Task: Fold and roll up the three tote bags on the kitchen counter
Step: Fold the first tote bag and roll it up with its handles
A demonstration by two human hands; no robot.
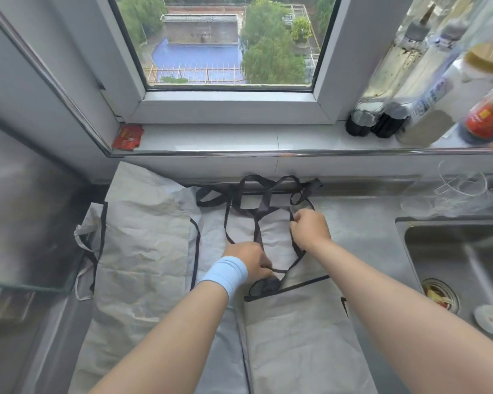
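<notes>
Head view: pale grey tote bags lie flat on the steel worktop (365, 223) below the window sill. One tote bag (143, 251) is spread out to the left, creased, with thin dark edging along its side. A second tote bag (296, 336) lies nearer the person, on the right, its dark-trimmed mouth edge running slantwise just under the hands. More grey fabric shows between and beneath these two, under the straps; how many bags lie there cannot be told.

A tangle of dark straps (256, 200) runs from the wall edge of the worktop down toward the hands. The left hand (249, 261), with a light blue wristband (225, 275) on the wrist, is closed with fingers curled, pinching a strap close to the mouth of the right-hand bag. The right hand (310, 227) sits a little farther away and to the right, fingers drawn together, pinching another stretch of strap, which runs down from it toward the left hand.

The sink (456, 265) lies at the right, well apart from the bags. Bottles (404, 81) stand on the sill at upper right.
</notes>
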